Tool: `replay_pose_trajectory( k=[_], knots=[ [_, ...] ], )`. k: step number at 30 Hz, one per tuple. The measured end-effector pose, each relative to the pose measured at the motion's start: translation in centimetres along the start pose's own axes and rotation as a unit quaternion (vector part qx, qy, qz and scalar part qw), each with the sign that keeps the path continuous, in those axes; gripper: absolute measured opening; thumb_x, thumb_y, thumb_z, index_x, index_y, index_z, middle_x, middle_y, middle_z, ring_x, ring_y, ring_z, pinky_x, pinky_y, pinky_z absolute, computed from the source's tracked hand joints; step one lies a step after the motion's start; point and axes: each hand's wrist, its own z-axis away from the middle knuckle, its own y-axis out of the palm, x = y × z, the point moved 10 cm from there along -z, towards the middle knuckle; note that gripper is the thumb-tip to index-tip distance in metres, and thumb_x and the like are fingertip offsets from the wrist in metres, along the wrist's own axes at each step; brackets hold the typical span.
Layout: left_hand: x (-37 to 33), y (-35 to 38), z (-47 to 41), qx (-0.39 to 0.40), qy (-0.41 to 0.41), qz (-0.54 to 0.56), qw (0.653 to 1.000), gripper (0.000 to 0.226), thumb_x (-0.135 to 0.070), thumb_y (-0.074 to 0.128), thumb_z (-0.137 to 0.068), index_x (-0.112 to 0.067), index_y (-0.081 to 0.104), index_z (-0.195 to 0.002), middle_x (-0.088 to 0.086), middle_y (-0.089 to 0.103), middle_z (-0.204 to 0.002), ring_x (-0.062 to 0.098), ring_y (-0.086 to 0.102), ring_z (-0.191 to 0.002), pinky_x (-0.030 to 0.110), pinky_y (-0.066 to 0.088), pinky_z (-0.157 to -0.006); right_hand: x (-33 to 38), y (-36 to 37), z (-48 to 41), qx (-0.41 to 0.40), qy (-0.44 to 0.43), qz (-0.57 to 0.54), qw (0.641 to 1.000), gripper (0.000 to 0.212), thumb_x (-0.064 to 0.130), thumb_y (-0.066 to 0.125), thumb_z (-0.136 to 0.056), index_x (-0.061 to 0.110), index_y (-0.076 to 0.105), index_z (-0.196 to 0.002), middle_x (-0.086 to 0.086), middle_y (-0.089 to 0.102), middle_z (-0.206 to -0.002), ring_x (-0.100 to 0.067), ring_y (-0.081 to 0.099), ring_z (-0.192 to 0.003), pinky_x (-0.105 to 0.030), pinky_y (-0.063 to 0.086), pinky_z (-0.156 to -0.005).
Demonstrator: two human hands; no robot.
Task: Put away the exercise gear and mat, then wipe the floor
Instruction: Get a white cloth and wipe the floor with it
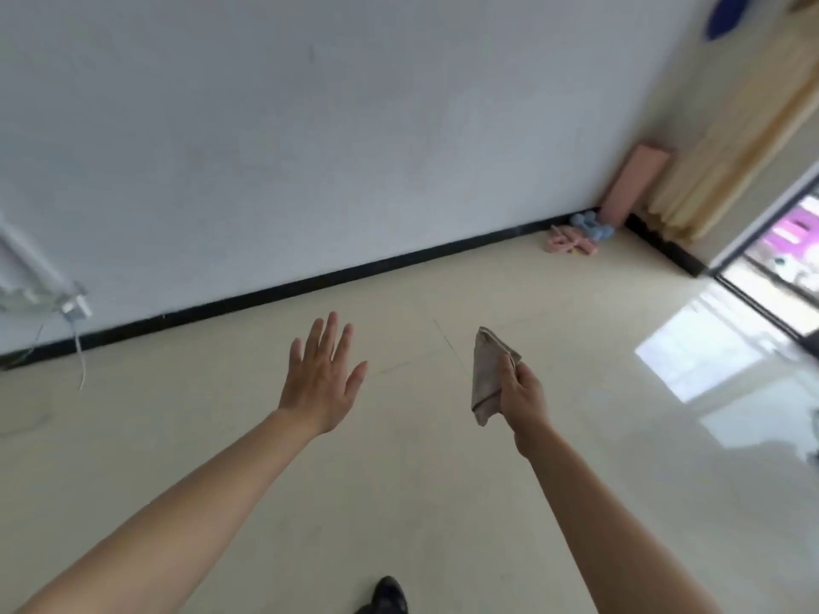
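Observation:
My right hand (523, 401) grips a folded grey-beige cloth (487, 374), held out above the cream tiled floor (399, 502). My left hand (323, 378) is stretched forward with fingers spread and straight, holding nothing. In the far right corner a rolled pink mat (638, 183) leans upright against the wall. At its foot lie light blue dumbbells (591, 226) and a pink piece of gear (569, 245) on the floor.
A white wall (310, 148) with a black skirting board (310, 285) runs across ahead. Beige curtains (727, 139) and a glass door (780, 259) are at the right. A white fixture with a hanging cable (66, 303) sits at the left. My dark shoe (390, 596) shows below.

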Motion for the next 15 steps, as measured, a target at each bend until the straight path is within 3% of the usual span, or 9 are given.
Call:
replay_pose_trajectory(
  k=[8, 11, 15],
  knots=[
    [3.0, 1.1, 0.6, 0.019, -0.134, 0.013, 0.991, 0.073, -0.058, -0.003, -0.095, -0.018, -0.001, -0.157, 0.007, -0.013, -0.164, 0.026, -0.007, -0.152, 0.05, 0.007, -0.121, 2.9, 7.8, -7.7, 0.147, 0.001, 0.055, 0.988, 0.047, 0.049, 0.049, -0.1, 0.003, 0.061, -0.105, -0.005, 0.064, -0.093, -0.021, 0.059, -0.087, -0.038, 0.049, -0.08],
    [6.2, 1.8, 3.3, 0.035, -0.218, -0.006, 0.975, 0.074, -0.058, -0.004, -0.095, -0.017, -0.001, -0.157, 0.007, -0.013, -0.164, 0.026, -0.007, -0.152, 0.05, 0.007, -0.121, 3.4, 14.2, -9.6, 0.227, -0.001, 0.06, 0.972, 0.041, 0.052, 0.049, -0.099, 0.013, 0.061, -0.094, -0.009, 0.065, -0.099, -0.031, 0.064, -0.098, -0.052, 0.052, -0.094],
    [9.4, 2.8, 8.6, 0.063, -0.308, -0.03, 0.949, 0.074, -0.056, -0.004, -0.094, -0.017, -0.001, -0.157, 0.007, -0.012, -0.164, 0.026, -0.005, -0.152, 0.05, 0.008, -0.121, 2.5, 22.0, -8.1, 0.314, 0.011, 0.074, 0.946, 0.046, 0.051, 0.049, -0.099, 0.007, 0.061, -0.097, -0.021, 0.067, -0.108, -0.032, 0.065, -0.095, -0.062, 0.051, -0.093]
  ],
)
